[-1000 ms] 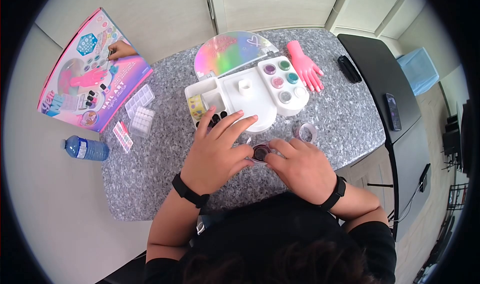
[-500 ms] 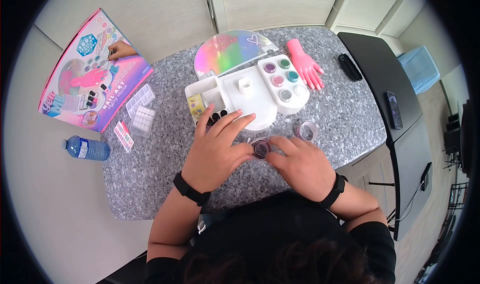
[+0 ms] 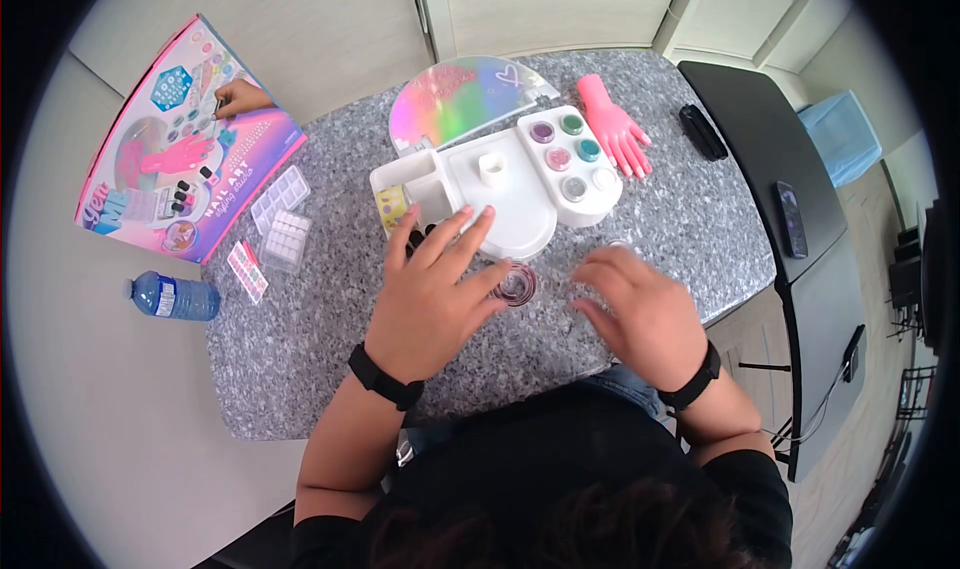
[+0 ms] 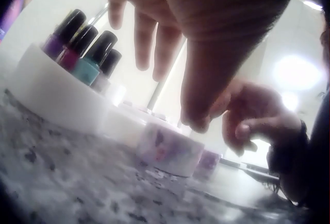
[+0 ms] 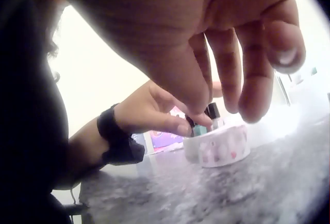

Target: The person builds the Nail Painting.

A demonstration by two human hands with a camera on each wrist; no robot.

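A roll of printed sticker tape [image 3: 517, 284] lies flat on the granite-patterned table, in front of a white nail-art tray [image 3: 500, 224]. In the right wrist view its clear side [image 5: 219, 148] shows small printed shapes. My left hand [image 3: 425, 309] has its fingers spread toward the tray, with the thumb and index finger right at the roll's left edge. To the right of the roll, my right hand [image 3: 640, 314] hovers with loosely bent fingers and nothing in them. A second tape roll [image 4: 208, 163] stands beyond the first, mostly hidden by the right hand in the head view.
Nail polish bottles [image 4: 95, 59] stand in the tray's left end, near a yellow patterned roll [image 3: 391, 205]. Glitter pots [image 3: 558, 159] fill the right side. A pink model hand [image 3: 612, 129], clear cases [image 3: 285, 239], a sticker sheet [image 3: 247, 272], a water bottle [image 3: 178, 297] and a box [image 3: 190, 149] surround it.
My right hand has let go of the tape roll and drawn back to the right, covering most of the second roll. The first roll has shifted slightly toward the tray.
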